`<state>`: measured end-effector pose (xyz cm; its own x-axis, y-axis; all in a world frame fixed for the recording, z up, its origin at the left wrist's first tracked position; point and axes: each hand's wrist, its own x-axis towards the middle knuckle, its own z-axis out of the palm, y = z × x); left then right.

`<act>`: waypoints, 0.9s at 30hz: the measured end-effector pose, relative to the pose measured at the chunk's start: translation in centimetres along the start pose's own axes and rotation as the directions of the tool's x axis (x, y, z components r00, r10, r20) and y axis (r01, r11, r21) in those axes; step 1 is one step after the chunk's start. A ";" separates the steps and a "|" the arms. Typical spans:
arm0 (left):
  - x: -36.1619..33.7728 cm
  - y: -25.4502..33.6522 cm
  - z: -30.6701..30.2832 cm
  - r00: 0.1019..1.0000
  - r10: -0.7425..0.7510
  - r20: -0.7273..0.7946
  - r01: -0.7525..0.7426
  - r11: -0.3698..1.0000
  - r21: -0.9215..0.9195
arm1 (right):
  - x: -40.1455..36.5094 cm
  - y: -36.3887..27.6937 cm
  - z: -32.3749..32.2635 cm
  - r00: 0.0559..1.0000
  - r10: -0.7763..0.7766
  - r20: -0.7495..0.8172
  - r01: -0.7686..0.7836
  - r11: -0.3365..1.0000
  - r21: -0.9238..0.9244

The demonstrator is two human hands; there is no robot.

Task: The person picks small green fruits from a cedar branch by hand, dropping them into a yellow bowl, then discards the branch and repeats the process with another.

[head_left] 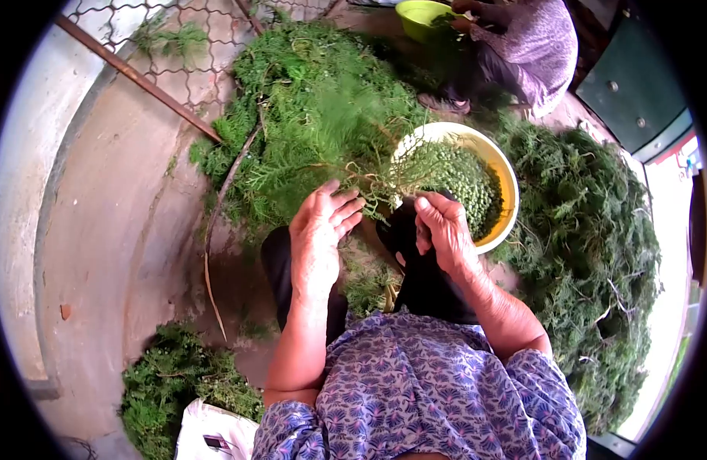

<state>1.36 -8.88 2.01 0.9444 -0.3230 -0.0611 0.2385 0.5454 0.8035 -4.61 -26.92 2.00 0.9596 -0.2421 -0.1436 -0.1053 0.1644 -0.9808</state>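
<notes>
My left hand (323,226) grips the stems of a feathery green sprig (346,115) that stands up out of the heap before me. My right hand (444,230) pinches the same sprig's thin branches just beside the rim of a yellow bowl (511,184). The bowl is filled with small green seeds (453,180). Both hands are close together over my knees, at the bowl's near left edge.
A big heap of green sprigs (292,84) lies ahead, another pile (591,230) on the right, a smaller one (177,376) at lower left. A second person (522,46) sits at the top with a green bowl (419,15). Wire mesh (177,46) and a concrete curb (39,153) run along the left.
</notes>
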 end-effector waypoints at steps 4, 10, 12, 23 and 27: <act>-0.2 0.4 0.2 0.999 0.052 0.010 -0.052 0.999 -0.018 | 0.4 -0.3 -2.4 0.985 0.171 0.023 -0.169 0.924 0.344; -0.9 2.1 2.3 0.996 0.085 0.002 -0.084 0.990 0.112 | -0.2 -1.0 -5.7 0.971 0.239 -0.012 -0.199 0.835 0.513; -1.8 3.3 4.3 0.989 0.143 0.047 -0.150 0.941 0.302 | -0.6 -1.1 -7.6 0.971 0.226 -0.074 -0.155 0.838 0.522; -9.3 10.5 18.3 0.426 0.082 0.901 -0.678 0.688 0.258 | -13.1 -6.3 -32.9 -0.028 -0.375 -0.926 0.342 0.867 -0.362; -13.5 8.9 20.6 0.552 0.345 0.759 -0.712 0.669 0.214 | -18.2 -3.0 -36.2 -0.161 -0.502 -0.850 -0.255 0.853 -0.455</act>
<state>-13.93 -15.59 22.18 0.4322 -0.5773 0.6927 -0.5615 0.4288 0.7077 -31.16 -57.61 2.75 -0.3231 -0.8564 0.4027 -0.4536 -0.2333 -0.8601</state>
